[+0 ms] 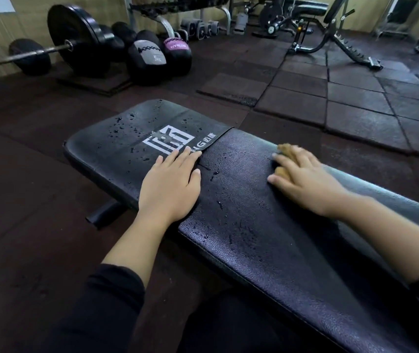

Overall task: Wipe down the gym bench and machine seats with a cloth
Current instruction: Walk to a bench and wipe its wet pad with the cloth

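A black padded gym bench (249,215) runs from the centre to the lower right, its surface dotted with water drops. Its seat pad (116,143) at the far end carries a white logo. My left hand (170,184) rests flat with straight fingers across the gap between seat pad and long pad. My right hand (305,179) presses a small tan cloth (284,151) onto the long pad near its far edge; the cloth is mostly hidden under the fingers and looks blurred.
A loaded barbell (76,42) and several medicine balls (150,59) lie at the back left. An adjustable bench (335,39) and a machine stand at the back right. Dark rubber floor tiles (356,98) surround the bench; one loose mat (234,90) lies raised beyond it.
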The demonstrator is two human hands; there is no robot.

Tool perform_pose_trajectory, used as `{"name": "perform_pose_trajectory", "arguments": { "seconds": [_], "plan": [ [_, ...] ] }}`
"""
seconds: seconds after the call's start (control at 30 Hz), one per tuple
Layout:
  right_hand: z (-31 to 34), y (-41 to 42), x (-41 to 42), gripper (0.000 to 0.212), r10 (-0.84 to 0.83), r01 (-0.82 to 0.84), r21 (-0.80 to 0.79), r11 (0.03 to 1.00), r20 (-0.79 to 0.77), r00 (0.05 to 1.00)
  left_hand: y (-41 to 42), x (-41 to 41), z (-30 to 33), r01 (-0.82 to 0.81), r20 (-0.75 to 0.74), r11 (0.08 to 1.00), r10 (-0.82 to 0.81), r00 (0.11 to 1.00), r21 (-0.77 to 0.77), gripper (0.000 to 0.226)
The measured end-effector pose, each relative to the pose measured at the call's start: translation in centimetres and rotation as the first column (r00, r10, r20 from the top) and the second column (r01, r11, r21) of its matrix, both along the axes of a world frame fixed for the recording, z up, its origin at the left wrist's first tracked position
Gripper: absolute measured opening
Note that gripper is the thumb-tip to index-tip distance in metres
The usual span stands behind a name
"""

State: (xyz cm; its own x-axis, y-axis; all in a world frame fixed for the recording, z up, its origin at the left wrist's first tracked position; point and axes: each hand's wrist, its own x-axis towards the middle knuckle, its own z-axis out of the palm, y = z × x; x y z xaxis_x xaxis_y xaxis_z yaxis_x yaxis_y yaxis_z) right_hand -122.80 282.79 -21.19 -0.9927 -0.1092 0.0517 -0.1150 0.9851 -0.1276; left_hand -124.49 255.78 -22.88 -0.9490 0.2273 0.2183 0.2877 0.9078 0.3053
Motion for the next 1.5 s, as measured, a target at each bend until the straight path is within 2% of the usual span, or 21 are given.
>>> {"name": "perform_pose_trajectory", "arguments": {
  "seconds": [0.07, 0.13, 0.23, 0.37, 0.5, 0.67, 0.73, 0.87, 0.97, 1.13, 1.27, 1.37, 1.43, 1.5],
  "plan": [
    [-0.3, -3.0, 1.6, 0.085, 0.125, -0.126, -0.004, 0.992, -0.02, 0.992, 0.0, 0.1, 0.1, 0.0, 0.0, 1.0, 0.0, 1.0, 0.01, 0.048],
    [-0.5, -6.2, 0.4, 0.081, 0.199, -0.2, -0.023, 0.98, -0.022, 0.98, 0.0, 0.1, 0.2, 0.005, -0.003, 1.0, -0.005, 1.0, 0.021, 0.048],
    [0.1, -9.0, -4.9, 0.066, 0.159, -0.158, -0.081, 0.984, 0.006, 0.987, -0.1, 0.1, 0.2, 0.017, -0.014, 0.999, -0.016, 1.0, 0.03, 0.048],
    [0.7, -6.8, -9.6, 0.062, 0.073, -0.066, -0.106, 0.992, 0.066, 0.995, -0.2, 0.1, 0.2, 0.016, -0.007, 0.999, -0.016, 1.0, 0.04, 0.048],
    [0.7, -3.3, -6.1, 0.056, 0.045, -0.041, -0.168, 0.985, 0.019, 0.999, -0.2, 0.2, 0.3, 0.006, 0.0, 0.999, -0.006, 1.0, 0.039, 0.047],
    [1.2, -3.2, -2.3, 0.064, 0.155, -0.133, -0.23, 0.964, 0.08, 0.985, 0.0, 0.6, 0.6, -0.014, 0.04, 1.0, 0.013, 0.999, 0.025, 0.047],
    [0.9, -4.1, -2.2, 0.059, 0.121, -0.106, -0.23, 0.967, 0.053, 0.991, 0.1, 0.6, 0.8, -0.01, 0.06, 1.0, 0.009, 0.998, 0.01, 0.047],
    [-0.7, -5.5, -1.9, 0.056, 0.033, -0.042, -0.111, 0.993, -0.09, 0.995, 0.3, 0.8, 1.0, -0.018, 0.076, 1.0, 0.019, 0.997, -0.01, 0.046],
    [-0.8, -5.3, -1.7, 0.062, 0.039, -0.059, -0.157, 0.986, -0.127, 0.991, 0.4, 0.8, 1.0, -0.02, 0.088, 0.999, 0.023, 0.996, -0.031, 0.046],
    [-0.1, -5.4, -0.9, 0.071, -0.012, -0.014, -0.275, 0.961, -0.093, 0.996, 0.6, 0.7, 1.1, -0.026, 0.078, 1.0, 0.027, 0.997, -0.014, 0.046],
    [0.1, -5.7, -0.8, 0.077, -0.088, 0.061, -0.301, 0.952, -0.075, 0.993, -1.2, -1.7, 2.2, 0.024, 0.062, 0.997, -0.02, 0.998, -0.067, 0.043],
    [0.0, -5.8, -1.0, 0.072, -0.132, 0.111, -0.247, 0.963, -0.072, 0.989, -3.7, -4.9, 2.8, 0.154, -0.033, 0.981, -0.159, 0.987, -0.119, 0.038],
    [-0.1, -5.8, -1.2, 0.066, -0.174, 0.154, -0.215, 0.965, -0.08, 0.981, -5.0, -6.8, 2.0, 0.279, 0.007, 0.952, -0.28, 0.96, -0.124, 0.04],
    [-0.1, -6.0, -1.0, 0.065, -0.217, 0.195, -0.209, 0.958, -0.091, 0.972, -5.8, -7.7, 1.2, 0.334, 0.081, 0.936, -0.327, 0.942, -0.107, 0.044]
  ]
}}
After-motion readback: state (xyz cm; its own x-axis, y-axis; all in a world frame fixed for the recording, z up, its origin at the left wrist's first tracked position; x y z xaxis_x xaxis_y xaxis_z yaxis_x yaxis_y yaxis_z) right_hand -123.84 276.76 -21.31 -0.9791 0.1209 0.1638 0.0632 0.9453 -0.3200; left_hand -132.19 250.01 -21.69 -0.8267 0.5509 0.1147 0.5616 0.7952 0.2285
